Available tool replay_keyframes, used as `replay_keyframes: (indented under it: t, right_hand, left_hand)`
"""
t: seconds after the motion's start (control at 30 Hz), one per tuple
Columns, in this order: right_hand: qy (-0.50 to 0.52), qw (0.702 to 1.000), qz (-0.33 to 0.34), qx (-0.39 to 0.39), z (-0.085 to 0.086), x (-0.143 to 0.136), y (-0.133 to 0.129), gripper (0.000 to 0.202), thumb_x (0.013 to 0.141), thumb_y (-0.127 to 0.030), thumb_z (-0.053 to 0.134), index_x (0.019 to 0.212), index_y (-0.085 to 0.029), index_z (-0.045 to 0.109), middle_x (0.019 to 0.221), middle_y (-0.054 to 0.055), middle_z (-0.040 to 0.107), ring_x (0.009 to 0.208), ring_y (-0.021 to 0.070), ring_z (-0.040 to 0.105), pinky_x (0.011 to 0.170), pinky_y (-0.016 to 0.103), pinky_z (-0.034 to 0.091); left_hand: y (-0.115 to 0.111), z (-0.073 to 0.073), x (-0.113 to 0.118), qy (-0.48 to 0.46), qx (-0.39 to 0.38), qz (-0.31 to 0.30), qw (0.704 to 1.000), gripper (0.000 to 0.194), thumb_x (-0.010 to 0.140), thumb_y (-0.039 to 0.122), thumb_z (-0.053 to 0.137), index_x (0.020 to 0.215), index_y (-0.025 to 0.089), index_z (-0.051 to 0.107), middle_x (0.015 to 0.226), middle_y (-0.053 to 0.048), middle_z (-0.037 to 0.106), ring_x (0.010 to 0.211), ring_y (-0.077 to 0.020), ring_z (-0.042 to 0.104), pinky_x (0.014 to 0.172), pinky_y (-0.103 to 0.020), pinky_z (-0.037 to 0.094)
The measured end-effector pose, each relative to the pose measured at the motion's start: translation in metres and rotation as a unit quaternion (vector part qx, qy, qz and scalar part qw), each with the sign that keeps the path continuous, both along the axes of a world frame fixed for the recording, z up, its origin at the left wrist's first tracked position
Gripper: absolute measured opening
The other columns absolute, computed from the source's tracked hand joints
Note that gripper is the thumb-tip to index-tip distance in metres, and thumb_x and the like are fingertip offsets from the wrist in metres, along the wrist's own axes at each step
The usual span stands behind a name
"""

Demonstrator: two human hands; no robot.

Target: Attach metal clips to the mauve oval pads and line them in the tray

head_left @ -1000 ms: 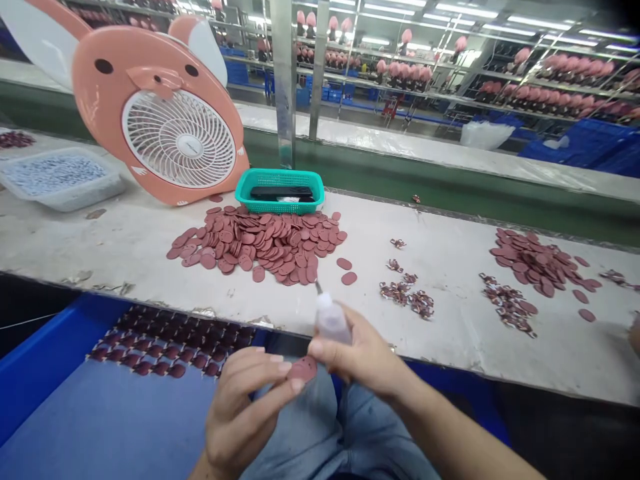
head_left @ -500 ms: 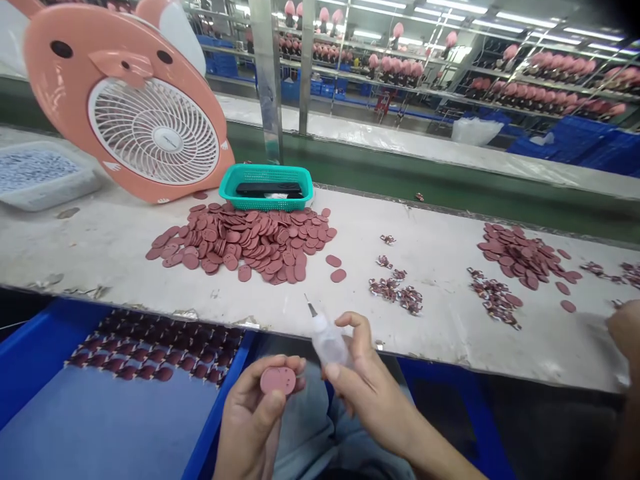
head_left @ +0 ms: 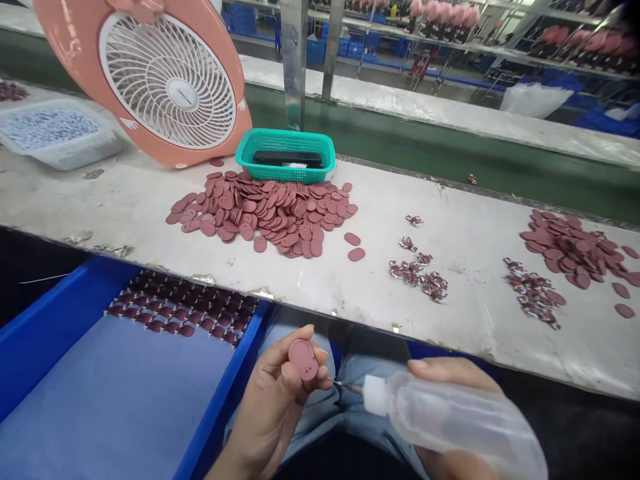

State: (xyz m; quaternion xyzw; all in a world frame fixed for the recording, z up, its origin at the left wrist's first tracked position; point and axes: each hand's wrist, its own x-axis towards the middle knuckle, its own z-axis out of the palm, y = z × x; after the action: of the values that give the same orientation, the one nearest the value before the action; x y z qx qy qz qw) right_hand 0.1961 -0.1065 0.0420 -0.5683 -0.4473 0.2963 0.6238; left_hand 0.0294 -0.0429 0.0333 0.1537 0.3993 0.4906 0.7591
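Over my lap, my left hand [head_left: 277, 393] pinches a dark pink oval piece [head_left: 303, 360] with small holes at one end. My right hand [head_left: 457, 413] is wrapped round a translucent squeeze bottle [head_left: 450, 420] that has a white collar and a thin metal needle tip. The bottle lies almost level, its needle pointing left, with the tip close to my left fingertips just right of the oval piece. Beyond my hands, a large heap of similar oval pieces [head_left: 270, 213] lies on the table [head_left: 350, 293].
A pink fan [head_left: 185, 93] stands behind the heap, beside a green basket [head_left: 285, 172] and a white tub [head_left: 55, 133]. Small clustered parts [head_left: 420, 277] and another oval heap [head_left: 575, 247] lie to the right. At lower left, a blue bin [head_left: 125, 400] holds rows of assembled pieces.
The bottle has swung from upright to nearly level and come closer to the camera, its needle now near my left hand. The oval piece has been turned more upright. The view has shifted.
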Motion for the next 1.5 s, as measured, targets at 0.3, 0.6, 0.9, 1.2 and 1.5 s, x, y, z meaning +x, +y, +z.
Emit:
replay_keyframes:
  t: [0.3, 0.6, 0.9, 1.2, 1.5]
  right_hand:
    - [-0.083, 0.995, 0.008, 0.047, 0.0, -0.009, 0.006, 0.043, 0.088, -0.06, 0.065, 0.106, -0.022, 0.071, 0.066, 0.002, 0.065, 0.046, 0.0165, 0.057, 0.041, 0.028, 0.044]
    - [-0.053, 0.996, 0.049, -0.049, 0.013, -0.005, -0.001, 0.038, 0.082, -0.06, 0.071, 0.112, -0.036, 0.071, 0.08, 0.003, 0.069, 0.053, 0.0181, 0.058, 0.048, 0.031, 0.048]
    - [-0.046, 0.995, 0.074, -0.042, 0.018, -0.004, 0.0, 0.036, 0.084, -0.053, 0.073, 0.114, -0.033, 0.07, 0.077, 0.004, 0.068, 0.052, 0.0203, 0.058, 0.047, 0.035, 0.046]
    - [-0.043, 0.997, 0.058, -0.01, 0.008, -0.012, 0.003, 0.036, 0.09, -0.056, 0.064, 0.117, -0.032, 0.066, 0.058, -0.001, 0.057, 0.042, 0.0164, 0.046, 0.041, 0.03, 0.032]
    - [-0.052, 0.997, 0.048, -0.009, 0.01, -0.013, 0.004, 0.034, 0.088, -0.056, 0.067, 0.115, -0.035, 0.066, 0.069, 0.001, 0.066, 0.046, 0.0174, 0.053, 0.042, 0.032, 0.035]
  left_hand:
    - [-0.003, 0.002, -0.003, 0.023, 0.007, -0.003, 1.0, 0.043, 0.054, 0.05, 0.093, 0.089, 0.028, 0.083, 0.076, 0.0, 0.078, 0.065, -0.0107, 0.068, 0.066, -0.018, 0.056]
    - [-0.003, 0.0, -0.004, 0.031, 0.022, -0.001, 0.999, 0.04, 0.056, 0.05, 0.093, 0.088, 0.027, 0.083, 0.075, 0.0, 0.078, 0.065, -0.0114, 0.068, 0.065, -0.018, 0.056]
    - [-0.003, 0.003, -0.004, 0.033, 0.011, 0.002, 0.999, 0.041, 0.054, 0.05, 0.093, 0.087, 0.028, 0.083, 0.075, -0.001, 0.078, 0.064, -0.0135, 0.069, 0.064, -0.021, 0.058]
    - [-0.003, 0.003, -0.006, 0.035, 0.009, 0.006, 0.999, 0.041, 0.053, 0.048, 0.094, 0.087, 0.027, 0.084, 0.075, -0.002, 0.078, 0.064, -0.0131, 0.069, 0.063, -0.021, 0.058]
    - [-0.004, 0.001, -0.006, 0.044, 0.015, 0.003, 0.999, 0.041, 0.054, 0.049, 0.093, 0.087, 0.028, 0.083, 0.075, -0.001, 0.078, 0.064, -0.0137, 0.069, 0.063, -0.021, 0.058]
